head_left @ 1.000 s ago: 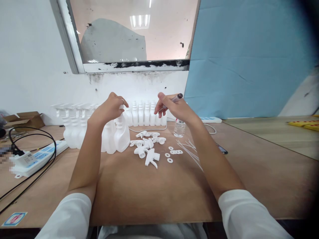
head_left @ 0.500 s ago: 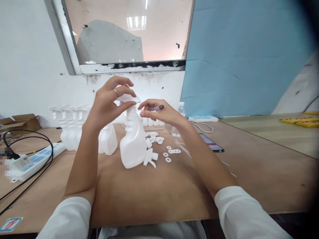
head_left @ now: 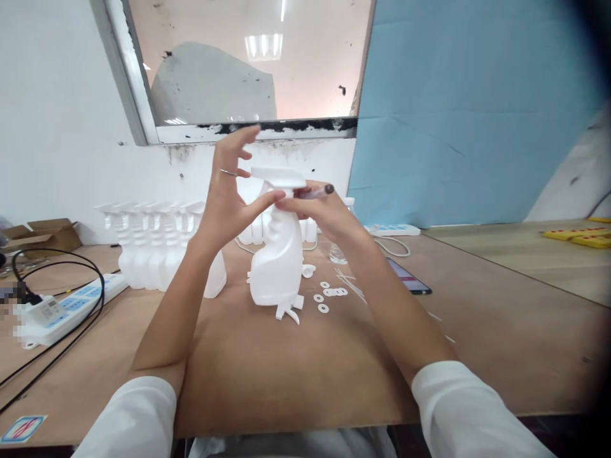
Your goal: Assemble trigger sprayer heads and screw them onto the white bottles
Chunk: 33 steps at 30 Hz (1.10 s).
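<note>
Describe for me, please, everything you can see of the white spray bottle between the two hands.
The spray bottle is white and looks like smooth plastic, with a broad, curved body narrowing to a neck, and a white spray head on top. The side in view shows no label. It stands nearly upright, leaning slightly. The left hand has its thumb at the neck, and the right hand grips there too, hiding part of it. Whether its base touches the table is unclear.

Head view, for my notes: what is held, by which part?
The right hand holds a white plastic spray bottle by its neck, and a dark-ended clear pen by its barrel.
</note>
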Motion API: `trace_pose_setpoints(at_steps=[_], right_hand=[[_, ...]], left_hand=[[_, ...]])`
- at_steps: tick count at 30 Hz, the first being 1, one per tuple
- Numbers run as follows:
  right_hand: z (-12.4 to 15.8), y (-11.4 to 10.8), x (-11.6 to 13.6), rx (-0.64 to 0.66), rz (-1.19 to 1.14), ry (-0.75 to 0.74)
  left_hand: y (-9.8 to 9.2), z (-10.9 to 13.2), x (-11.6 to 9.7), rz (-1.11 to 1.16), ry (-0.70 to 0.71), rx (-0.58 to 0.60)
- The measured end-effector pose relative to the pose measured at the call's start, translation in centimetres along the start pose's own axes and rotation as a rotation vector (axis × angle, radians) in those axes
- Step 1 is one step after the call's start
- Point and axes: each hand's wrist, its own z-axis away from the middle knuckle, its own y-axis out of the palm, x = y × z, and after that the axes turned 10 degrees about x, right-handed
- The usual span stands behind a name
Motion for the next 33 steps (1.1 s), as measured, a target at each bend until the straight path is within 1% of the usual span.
trace_pose_setpoints(at_steps=[2,4,5,7,9,10,12,14,16,19,22,24,27,30,31,33], right_hand=[[-0.3,-0.4,-0.2,-0.132,-0.017,-0.054],[-0.5,-1.0,-0.4,-0.243,-0.026,-0.095],[-0.6,-1.2,-0.5,-0.286,-0.027,-0.107],[-0.8,-1.6,-0.7,-0.344,-0.017,-0.122],[-0.8,-1.7,-0.7,-0.361,0.012,-0.14],[-0.8,-1.7,-0.7,-0.355,0.025,-0.148],[-0.7,-1.4,-0.5,-0.327,0.028,-0.148],[-0.6,-1.1,-0.4,-0.304,-0.009,-0.126],[-0.5,-0.9,-0.3,-0.304,-0.038,-0.106],[-0.3,-0.9,-0.3,-0.325,-0.031,-0.141],[-0.3,-1.0,-0.3,-0.318,-0.021,-0.193],[-0.2,-1.0,-0.3,-0.301,0.0,-0.214],[0.2,-1.0,0.0,-0.218,0.032,-0.238],[0.6,-1.0,0.3,-0.066,0.017,-0.232],[0.7,-0.9,0.4,-0.019,0.004,-0.224],[0.8,-0.9,0.5,0.046,-0.025,-0.215]], left_hand=[[0.0,-0.1,0.3,0.052,-0.019,-0.016],[0.3,-0.2,0.7,0.128,-0.002,0.033],[0.4,-0.3,0.9,0.166,0.012,0.089],[0.7,-0.4,1.2,0.231,0.034,0.243],[1.0,-0.4,1.2,0.266,0.04,0.396],[1.1,-0.4,1.2,0.266,0.04,0.452],[1.1,-0.4,1.0,0.237,0.038,0.51],[1.0,-0.4,0.8,0.197,0.041,0.515],[0.9,-0.3,0.7,0.159,0.046,0.493],[0.8,-0.3,0.8,0.113,0.081,0.477],[0.7,-0.4,1.1,0.12,0.154,0.548],[0.7,-0.4,1.4,0.136,0.177,0.59],[0.6,-0.4,2.0,0.203,0.219,0.65],[0.3,-0.3,2.4,0.317,0.276,0.765],[0.1,-0.2,2.5,0.324,0.271,0.783],[-0.2,-0.1,2.6,0.267,0.224,0.768]])
